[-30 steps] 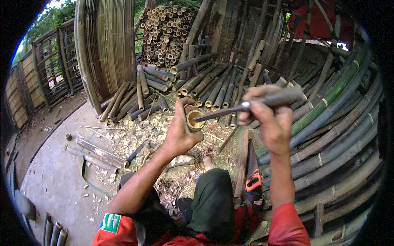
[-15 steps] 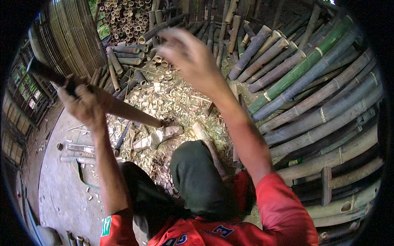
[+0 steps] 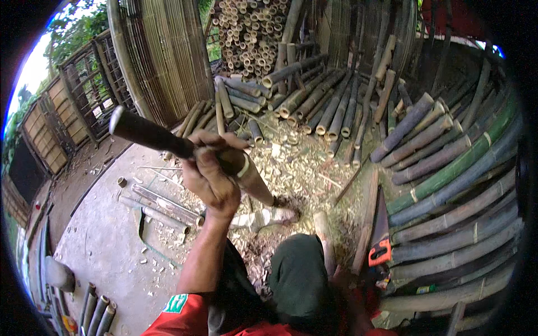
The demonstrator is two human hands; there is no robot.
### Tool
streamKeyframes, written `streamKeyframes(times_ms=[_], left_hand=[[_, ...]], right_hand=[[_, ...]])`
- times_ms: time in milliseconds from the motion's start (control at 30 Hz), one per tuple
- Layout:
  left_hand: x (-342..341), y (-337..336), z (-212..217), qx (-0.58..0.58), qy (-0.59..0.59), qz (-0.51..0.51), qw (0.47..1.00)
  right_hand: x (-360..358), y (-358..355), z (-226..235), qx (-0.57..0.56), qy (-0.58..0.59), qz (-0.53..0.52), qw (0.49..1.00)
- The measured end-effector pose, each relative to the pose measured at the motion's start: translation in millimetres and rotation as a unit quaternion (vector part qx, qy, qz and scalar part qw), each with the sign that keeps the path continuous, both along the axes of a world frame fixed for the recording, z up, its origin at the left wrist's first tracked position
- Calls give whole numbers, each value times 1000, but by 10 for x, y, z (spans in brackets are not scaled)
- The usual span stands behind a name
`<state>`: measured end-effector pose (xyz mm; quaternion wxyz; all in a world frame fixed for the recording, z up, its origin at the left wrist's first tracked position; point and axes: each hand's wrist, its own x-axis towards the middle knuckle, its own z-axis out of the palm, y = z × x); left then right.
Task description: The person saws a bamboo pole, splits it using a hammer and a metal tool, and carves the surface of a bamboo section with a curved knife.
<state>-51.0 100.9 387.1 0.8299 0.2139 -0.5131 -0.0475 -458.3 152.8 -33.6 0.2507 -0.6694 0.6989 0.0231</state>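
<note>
My left hand (image 3: 212,171) is closed around the middle of a bamboo tube (image 3: 154,133). The tube slants: its dark end points up and left, and its paler, shaved-looking part runs down to the right. A light ring shows on it just past my fingers. The tube's lower end is close to a short piece of pale wood (image 3: 259,219) lying among the chips. My right arm is down beside my right knee in deep shadow. What its fingers are doing cannot be made out.
A saw (image 3: 380,253) with an orange handle leans at the right, beside rows of long bamboo poles (image 3: 448,243). Wood chips (image 3: 288,162) cover the ground ahead. Cut tubes (image 3: 159,215) lie at the left. Stacked bamboo (image 3: 249,36) stands at the back.
My right arm has dropped from raised in front of me to low at my right side. The view has swung left. My left hand still holds the bamboo tube.
</note>
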Motion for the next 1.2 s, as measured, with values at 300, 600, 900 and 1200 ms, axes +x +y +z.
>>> streamKeyframes(times_ms=[300,600,900,1200], left_hand=[[10,113,141,51,8,-13,999],[-76,225,264,169,-146,64,973],[-263,-188,368,149,-262,137,944],[-365,-96,326,139,-224,148,953]], right_hand=[[9,-313,1507,45,-383,-46,921],[484,-164,4297,-252,-460,154,838],[1077,-42,6622,-588,-336,284,679],[955,-105,6460,-487,-136,326,799]])
